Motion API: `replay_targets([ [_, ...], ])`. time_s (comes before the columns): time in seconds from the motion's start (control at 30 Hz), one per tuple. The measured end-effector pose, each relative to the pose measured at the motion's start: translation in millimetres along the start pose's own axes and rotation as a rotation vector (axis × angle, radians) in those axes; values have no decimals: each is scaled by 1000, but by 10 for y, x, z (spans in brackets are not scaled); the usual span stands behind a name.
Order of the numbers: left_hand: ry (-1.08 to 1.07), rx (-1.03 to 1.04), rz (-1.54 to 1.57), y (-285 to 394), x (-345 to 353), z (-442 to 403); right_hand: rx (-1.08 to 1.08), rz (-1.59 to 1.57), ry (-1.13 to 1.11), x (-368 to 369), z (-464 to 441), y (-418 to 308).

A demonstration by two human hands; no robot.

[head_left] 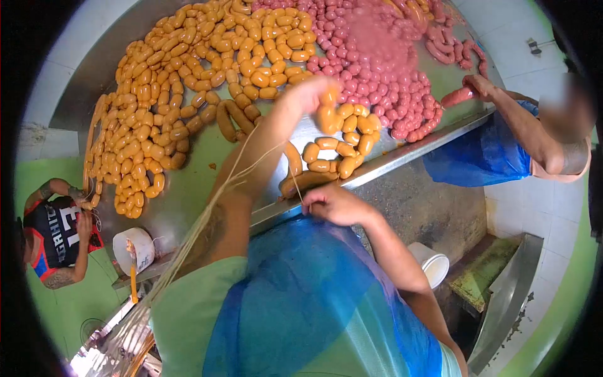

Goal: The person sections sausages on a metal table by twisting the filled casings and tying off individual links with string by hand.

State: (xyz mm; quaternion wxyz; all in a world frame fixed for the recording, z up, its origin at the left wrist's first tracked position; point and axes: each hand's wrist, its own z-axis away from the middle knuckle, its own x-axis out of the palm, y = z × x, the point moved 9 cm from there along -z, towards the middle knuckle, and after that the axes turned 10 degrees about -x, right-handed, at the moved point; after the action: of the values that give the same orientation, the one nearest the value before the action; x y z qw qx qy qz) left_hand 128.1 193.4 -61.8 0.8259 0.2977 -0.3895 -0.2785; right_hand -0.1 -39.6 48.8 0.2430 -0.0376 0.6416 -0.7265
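My left hand [309, 95], slightly blurred, is raised over the metal table with its fingers closed on a string of orange sausage links [328, 119]. The chain hangs from it to a small heap of glossy orange links [352, 147] near the table edge. My right hand [334, 204] is at the edge, fingers curled in a pinch on a thin pale string [295, 178]. Just beyond it lies an untied length of orange sausage [311, 180]. Several long pale strings [207, 217] trail across my left forearm.
A large pile of orange links [151, 125] covers the table's left, and pink links [377, 75] the right. A co-worker in a blue apron [483, 147] handles a pink sausage [458, 96]. Another person [63, 229] works at far left. White buckets [134, 249] stand below the edge.
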Motion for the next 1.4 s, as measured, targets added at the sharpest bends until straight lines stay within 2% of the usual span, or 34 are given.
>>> replay_targets([
  [0.03,-108,65,244,440,110,154,23,64,-7,71,109,21],
  [0.07,22,262,197,1106,-113,144,49,119,-8,130,234,85],
  [0.13,-109,332,-69,1568,-104,631,130,-132,206,281,573,550],
  [0.17,44,296,-328,1564,-268,603,249,-177,290,285,758,684],
  [0.2,204,264,-584,1603,-438,567,251,-183,283,403,912,875],
  [0.27,517,186,-1099,1672,-571,572,472,-874,811,691,1541,1788],
  [0.3,36,30,-1207,845,-242,560,422,-1154,999,734,1824,2000],
  [0.33,-774,306,-1115,20,89,741,363,-1393,1247,712,2193,2158],
  [0.37,-334,264,-1678,-610,222,996,256,-1603,1508,695,2565,2306],
  [0.4,-331,-17,-1574,-981,360,1176,134,-1753,1829,662,3062,2448],
  [0.43,-285,-277,-1470,-1345,484,1391,-136,-1855,2000,648,3834,2934],
  [0.47,-230,-444,-959,-1481,493,1473,-159,-1659,1769,421,4405,2770],
  [0.5,-175,-591,-445,-1624,530,1529,-183,-1594,1403,163,4865,2642],
  [0.53,-204,-595,-462,-1560,695,1665,268,-1242,1676,-127,5274,2029],
  [0.57,-295,-471,-489,-1271,997,1858,553,-965,1831,-480,5655,1595],
  [0.63,-487,-260,-431,-1119,1479,2199,309,-950,1952,-1267,6671,1108],
  [0.67,-600,-327,-382,-1117,1685,2399,158,-703,1951,-1674,6804,554],
  [0.7,-676,-474,-362,-1283,1777,2454,166,-525,2208,-1996,7579,440],
  [0.73,-748,-616,-341,-1444,1845,2510,136,-435,2278,-2300,7946,252],
  [0.77,-721,-702,-200,-1623,1829,2490,98,-340,2346,-2499,8208,-17],
  [0.8,-726,-699,-201,-1605,1830,2516,95,-334,2349,-2596,8380,-247],
  [0.87,-497,-519,-161,-1317,1630,2415,368,-329,2154,-2775,8501,-543],
  [0.93,-277,-338,-138,-724,1390,2477,412,-325,2144,-2744,8433,-709],
  [1.0,-261,-48,-496,-238,1400,2634,460,-321,2135,-2676,8467,-787],
  [1.03,-260,-48,-487,-274,1407,2644,550,-347,2080,-2660,8688,-659],
  [1.1,-551,43,-413,-337,1719,2780,665,-410,1927,-2649,9153,-426],
  [1.13,-577,-243,-410,-517,1762,2808,667,-407,1920,-2697,9367,-300],
  [1.2,-670,-610,-231,-1156,1790,2683,542,-81,2252,-2615,9170,-618],
  [1.23,-607,-441,-460,-1363,1778,2495,488,250,2371,-2514,8676,-887],
  [1.27,-538,-270,-674,-1483,1814,2403,521,624,2316,-2417,7811,-1149],
  [1.3,-338,124,-997,-1280,1873,2417,566,964,2096,-2283,6414,-1425],
  [1.33,-336,117,-993,-1385,1918,2407,548,1211,1719,-2076,4988,-1551],
  [1.37,-257,157,-1052,-1478,1899,2381,427,1293,1241,-1716,3656,-1487],
  [1.4,-179,199,-1119,-1508,1881,2377,252,1178,848,-1237,2649,-1316],
])
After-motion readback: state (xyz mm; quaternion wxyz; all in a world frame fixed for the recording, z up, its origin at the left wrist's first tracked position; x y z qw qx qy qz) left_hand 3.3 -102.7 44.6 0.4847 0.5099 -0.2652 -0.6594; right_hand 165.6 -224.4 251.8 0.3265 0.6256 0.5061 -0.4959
